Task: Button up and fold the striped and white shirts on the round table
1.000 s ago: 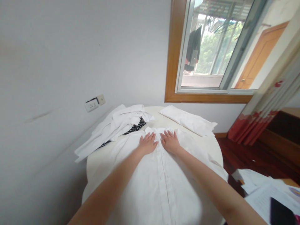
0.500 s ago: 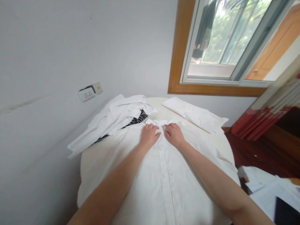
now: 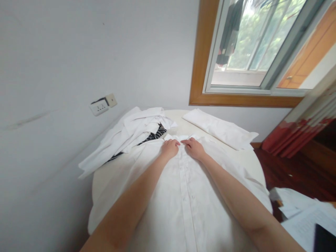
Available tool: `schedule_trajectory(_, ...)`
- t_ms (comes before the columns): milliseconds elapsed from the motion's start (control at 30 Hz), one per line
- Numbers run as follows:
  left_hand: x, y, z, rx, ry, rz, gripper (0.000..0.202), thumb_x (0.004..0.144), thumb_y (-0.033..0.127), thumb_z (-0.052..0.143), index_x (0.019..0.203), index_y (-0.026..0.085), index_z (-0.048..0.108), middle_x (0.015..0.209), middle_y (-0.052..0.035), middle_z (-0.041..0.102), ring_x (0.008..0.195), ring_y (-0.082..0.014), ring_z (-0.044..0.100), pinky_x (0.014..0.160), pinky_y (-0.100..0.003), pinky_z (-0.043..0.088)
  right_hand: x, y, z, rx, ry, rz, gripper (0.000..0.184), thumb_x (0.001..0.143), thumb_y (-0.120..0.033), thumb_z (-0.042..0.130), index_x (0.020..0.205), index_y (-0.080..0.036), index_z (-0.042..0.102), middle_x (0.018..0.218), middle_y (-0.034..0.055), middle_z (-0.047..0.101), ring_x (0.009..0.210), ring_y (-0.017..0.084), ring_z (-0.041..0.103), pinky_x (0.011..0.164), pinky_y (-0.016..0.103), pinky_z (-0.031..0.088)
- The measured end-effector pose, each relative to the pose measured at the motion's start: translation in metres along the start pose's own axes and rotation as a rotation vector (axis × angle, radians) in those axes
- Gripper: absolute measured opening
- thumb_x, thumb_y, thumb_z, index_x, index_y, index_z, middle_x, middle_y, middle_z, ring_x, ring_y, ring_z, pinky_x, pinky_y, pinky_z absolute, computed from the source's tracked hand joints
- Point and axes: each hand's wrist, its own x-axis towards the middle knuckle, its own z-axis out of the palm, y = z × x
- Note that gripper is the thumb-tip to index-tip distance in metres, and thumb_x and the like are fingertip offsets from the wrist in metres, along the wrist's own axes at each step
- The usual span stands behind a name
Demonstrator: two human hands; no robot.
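Observation:
A white button-up shirt point(image 3: 168, 210) lies spread front side up, its button strip running down the middle and its collar at the far end. Just below the collar, my left hand point(image 3: 170, 148) is closed on the shirt fabric with its fingers curled. My right hand point(image 3: 194, 148) pinches the cloth on the other side of the button strip. The fingertips of both hands almost meet over the top of the strip. What lies beneath them is too small to make out.
The shirt covers much of a round cream table point(image 3: 258, 168). Rumpled white clothes point(image 3: 131, 127) with a black patterned cloth point(image 3: 154, 135) lie at the back left, against the wall. A folded white cloth point(image 3: 220, 127) lies back right. Papers point(image 3: 309, 213) and a dark flat object point(image 3: 325, 238) are at lower right.
My hands have drawn closer together at the collar. The left fingers have curled in, and the right fingers have moved from resting on the cloth to a pinch.

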Motion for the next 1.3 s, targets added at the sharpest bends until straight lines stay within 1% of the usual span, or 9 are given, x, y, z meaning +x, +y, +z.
schedule_trajectory(67, -0.005, 0.005, 0.0, 0.034, 0.07, -0.011, 0.022, 0.086, 0.02, 0.047, 0.096, 0.022, 0.066, 0.098, -0.0066, 0.063, 0.099, -0.021, 0.054, 0.089, -0.033, 0.039, -0.001, -0.003, 0.0, -0.048, 0.027, 0.003, 0.038, 0.091, -0.025, 0.038, 0.122, -0.033, 0.058, 0.098, 0.0056, 0.057, 0.088, 0.018, 0.058, 0.073, 0.025, 0.04)
schedule_trajectory(167, -0.011, 0.007, 0.001, 0.047, 0.14, 0.057, 0.019, 0.086, 0.025, 0.049, 0.097, 0.023, 0.064, 0.097, -0.0062, 0.061, 0.097, -0.021, 0.053, 0.085, -0.032, 0.04, -0.003, -0.006, 0.0, -0.111, 0.039, 0.001, 0.035, 0.093, -0.028, 0.037, 0.121, -0.034, 0.058, 0.097, 0.0056, 0.057, 0.085, 0.018, 0.059, 0.069, 0.025, 0.039)
schedule_trajectory(467, -0.003, -0.008, -0.001, -0.056, 0.079, 0.221, 0.016, 0.08, 0.033, 0.062, 0.089, 0.02, 0.062, 0.09, -0.0031, 0.062, 0.088, -0.0178, 0.056, 0.083, -0.03, 0.042, -0.006, -0.004, -0.001, -0.097, 0.066, -0.043, 0.026, 0.091, -0.023, 0.039, 0.111, -0.026, 0.056, 0.101, 0.0046, 0.057, 0.084, 0.015, 0.058, 0.067, 0.023, 0.037)
schedule_trajectory(567, -0.004, -0.006, -0.001, -0.03, 0.063, 0.184, 0.018, 0.082, 0.036, 0.061, 0.087, 0.019, 0.061, 0.089, -0.004, 0.062, 0.087, -0.0179, 0.057, 0.082, -0.029, 0.042, -0.007, -0.002, -0.001, -0.037, 0.099, -0.057, 0.023, 0.086, -0.02, 0.044, 0.106, -0.023, 0.056, 0.098, 0.0041, 0.058, 0.082, 0.014, 0.056, 0.066, 0.022, 0.036)
schedule_trajectory(733, -0.012, 0.004, -0.001, 0.088, 0.12, 0.078, 0.019, 0.086, 0.038, 0.055, 0.089, 0.02, 0.06, 0.091, -0.0057, 0.061, 0.089, -0.0196, 0.056, 0.082, -0.03, 0.04, -0.006, 0.001, -0.001, 0.122, 0.147, -0.044, 0.022, 0.078, -0.019, 0.046, 0.097, -0.022, 0.057, 0.083, 0.0008, 0.059, 0.072, 0.013, 0.053, 0.065, 0.023, 0.035)
schedule_trajectory(933, -0.016, 0.008, -0.004, 0.155, 0.09, 0.114, 0.021, 0.092, 0.037, 0.043, 0.092, 0.022, 0.058, 0.092, -0.0049, 0.062, 0.088, -0.0191, 0.058, 0.075, -0.028, 0.039, 0.0, 0.015, 0.0, 0.451, 0.247, 0.056, 0.02, 0.071, -0.016, 0.038, 0.081, -0.02, 0.055, 0.061, -0.0036, 0.052, 0.061, 0.014, 0.049, 0.063, 0.023, 0.037)
schedule_trajectory(1100, -0.012, 0.005, -0.002, 0.144, 0.052, 0.028, 0.026, 0.094, 0.039, 0.037, 0.095, 0.021, 0.057, 0.09, -0.0047, 0.066, 0.086, -0.0178, 0.06, 0.069, -0.026, 0.038, 0.002, 0.019, -0.003, 0.734, 0.185, 0.053, 0.023, 0.069, -0.019, 0.035, 0.076, -0.019, 0.057, 0.065, -0.0021, 0.056, 0.067, 0.014, 0.054, 0.067, 0.024, 0.041)
schedule_trajectory(1167, -0.011, 0.004, -0.002, 0.116, 0.053, 0.012, 0.027, 0.094, 0.04, 0.036, 0.094, 0.022, 0.057, 0.09, -0.0039, 0.066, 0.083, -0.017, 0.061, 0.067, -0.026, 0.037, 0.001, 0.013, -0.005, 0.732, 0.17, 0.032, 0.023, 0.073, -0.021, 0.036, 0.075, -0.019, 0.058, 0.066, -0.0014, 0.057, 0.068, 0.014, 0.054, 0.068, 0.024, 0.041)
schedule_trajectory(1300, -0.009, 0.001, -0.002, 0.084, 0.06, 0.015, 0.028, 0.094, 0.039, 0.037, 0.09, 0.022, 0.059, 0.088, -0.0032, 0.067, 0.082, -0.0172, 0.061, 0.065, -0.025, 0.036, -0.003, -0.002, -0.003, 0.546, 0.205, 0.05, 0.022, 0.079, -0.032, 0.044, 0.065, -0.018, 0.053, 0.059, -0.0023, 0.052, 0.059, 0.012, 0.047, 0.059, 0.023, 0.035)
